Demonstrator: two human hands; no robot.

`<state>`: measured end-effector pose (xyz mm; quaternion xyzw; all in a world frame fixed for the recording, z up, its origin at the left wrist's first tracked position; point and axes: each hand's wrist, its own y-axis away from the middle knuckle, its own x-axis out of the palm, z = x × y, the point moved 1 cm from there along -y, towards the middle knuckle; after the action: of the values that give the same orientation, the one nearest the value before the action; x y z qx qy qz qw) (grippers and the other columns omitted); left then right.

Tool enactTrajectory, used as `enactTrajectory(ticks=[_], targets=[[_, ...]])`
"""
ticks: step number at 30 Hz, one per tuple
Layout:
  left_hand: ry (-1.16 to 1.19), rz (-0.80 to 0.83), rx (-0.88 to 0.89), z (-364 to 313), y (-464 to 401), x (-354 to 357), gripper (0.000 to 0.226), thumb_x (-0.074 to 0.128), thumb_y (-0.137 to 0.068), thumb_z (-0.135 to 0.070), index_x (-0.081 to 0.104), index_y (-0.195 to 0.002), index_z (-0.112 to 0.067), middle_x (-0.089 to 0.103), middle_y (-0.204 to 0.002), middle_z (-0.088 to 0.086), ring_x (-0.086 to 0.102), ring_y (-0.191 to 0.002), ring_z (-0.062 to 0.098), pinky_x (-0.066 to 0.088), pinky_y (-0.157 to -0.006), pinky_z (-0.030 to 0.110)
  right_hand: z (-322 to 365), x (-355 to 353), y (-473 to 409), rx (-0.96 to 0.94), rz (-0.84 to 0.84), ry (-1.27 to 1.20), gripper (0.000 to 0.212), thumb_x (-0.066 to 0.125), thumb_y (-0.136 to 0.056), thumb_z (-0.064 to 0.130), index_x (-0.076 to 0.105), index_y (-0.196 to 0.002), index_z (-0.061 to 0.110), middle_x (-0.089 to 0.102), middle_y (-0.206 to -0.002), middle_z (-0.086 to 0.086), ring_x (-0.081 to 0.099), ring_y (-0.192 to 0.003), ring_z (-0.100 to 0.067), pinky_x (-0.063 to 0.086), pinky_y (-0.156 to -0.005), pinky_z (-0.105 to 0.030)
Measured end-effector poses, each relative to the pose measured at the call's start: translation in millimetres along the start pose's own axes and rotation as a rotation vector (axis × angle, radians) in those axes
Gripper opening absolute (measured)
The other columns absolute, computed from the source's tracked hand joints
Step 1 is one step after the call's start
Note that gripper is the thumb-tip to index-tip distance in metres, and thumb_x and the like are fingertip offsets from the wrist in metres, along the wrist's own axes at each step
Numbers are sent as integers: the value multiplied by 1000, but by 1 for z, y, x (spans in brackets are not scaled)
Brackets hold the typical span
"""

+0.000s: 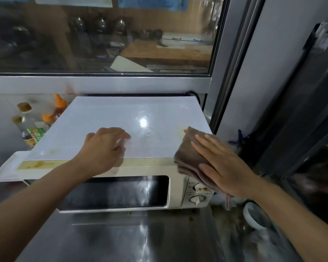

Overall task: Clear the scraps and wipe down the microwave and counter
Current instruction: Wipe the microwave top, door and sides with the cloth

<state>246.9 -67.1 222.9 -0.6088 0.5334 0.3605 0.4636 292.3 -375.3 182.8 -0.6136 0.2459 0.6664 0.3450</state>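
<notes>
Microwave: cream-white, door shut, dark window facing the viewer, two dials at the right of its front. It stands on the steel counter below a window.

Top panel: glossy white, with a bright light reflection right of centre. Yellowish-brown stains mark the front left corner and the pale strip along the front edge; a small orange-red spot lies near the right edge, just beside the cloth.

Cloth: brown, folded, lying over the front right corner of the microwave, partly on top and partly hanging down past the dials.

Right hand: flat on the cloth, fingers straight and spread, pressing it against the corner; nothing gripped.

Left hand: resting on the microwave top near the front edge, fingers curled under. Whether they pinch anything cannot be told; the fingertips are blurred.

Scraps: small brown crumbs on the counter just in front of the microwave, towards its right end.

Tray: white, flat, beside the microwave at its left.

Bottles: several sauce bottles, two with orange caps, behind the left side of the microwave.

Bowl: white, right of the microwave, partly hidden by the right forearm.
</notes>
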Motion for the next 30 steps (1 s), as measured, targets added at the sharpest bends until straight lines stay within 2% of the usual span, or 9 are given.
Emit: enactTrajectory(ticks=[4, 8, 14, 17, 19, 21, 23, 26, 30], targets=[[-42, -53, -39, 33, 15, -15, 25, 50, -94, -17, 65, -114, -18, 60, -125, -4, 52, -111, 23, 41, -95, 44, 1, 2, 9, 16, 38, 209, 76, 39, -92, 51, -19, -140, 42, -12, -155, 14, -13, -145, -10, 4, -119, -35], [-5, 9, -41, 49, 22, -13, 36, 51, -91, -11, 60, -123, -25, 52, -134, -7, 46, -120, 24, 38, -99, 46, 54, 5, -16, -25, -95, 295, 68, 45, -87, 49, 23, -147, 28, 30, -153, 0, 29, -141, -26, 17, -110, -46], [194, 66, -38, 67, 20, -19, 38, 53, -90, -4, 57, -125, -19, 55, -131, -2, 50, -116, 20, 41, -99, 36, 151, 30, -75, -145, -139, 191, 66, 49, -88, 52, 29, -146, 28, 30, -154, -1, 29, -141, -28, 22, -113, -48], [299, 58, -71, 84, 26, -29, 34, 55, -90, -6, 59, -121, -20, 59, -120, 0, 58, -98, 17, 46, -77, 19, 135, 24, -70, -131, -106, 215, 69, 47, -87, 57, 23, -147, 34, 23, -156, 4, 25, -143, -23, 14, -114, -48], [232, -9, -93, 100, 30, -36, 33, 57, -89, -8, 60, -120, -18, 60, -121, 1, 60, -97, 18, 45, -77, 20, 105, 17, -55, -48, -40, 213, 70, 34, -87, 62, 9, -148, 39, 8, -159, 7, 13, -146, -18, 19, -115, -52], [176, -60, -148, 115, 33, -41, 30, 55, -89, -9, 62, -117, -17, 61, -117, 3, 60, -90, 19, 45, -76, 26, 82, 11, -40, 23, -22, 256, 71, 34, -86, 61, 11, -149, 37, 7, -159, 3, 16, -145, -21, 23, -113, -53], [143, -58, -150, 126, 36, -42, 27, 54, -90, -9, 62, -116, -14, 61, -121, 4, 59, -98, 22, 45, -85, 30, 79, 9, -35, 47, -20, 286, 71, 50, -85, 54, 24, -148, 30, 19, -156, -5, 28, -141, -27, 25, -113, -49], [141, -72, -76, 135, 37, -40, 27, 52, -91, -8, 64, -116, -11, 59, -126, 2, 52, -114, 22, 40, -99, 34, 106, 15, -52, 14, -16, 336, 73, 48, -85, 54, 20, -149, 31, 18, -157, -7, 24, -143, -28, 17, -113, -43], [265, -36, -89, 149, 39, -42, 30, 49, -94, -9, 60, -122, -15, 56, -128, -3, 48, -116, 15, 34, -94, 23, 186, 33, -102, -123, -95, 275, 69, 47, -86, 56, 22, -145, 31, 25, -155, -10, 26, -141, -32, 19, -112, -48]])
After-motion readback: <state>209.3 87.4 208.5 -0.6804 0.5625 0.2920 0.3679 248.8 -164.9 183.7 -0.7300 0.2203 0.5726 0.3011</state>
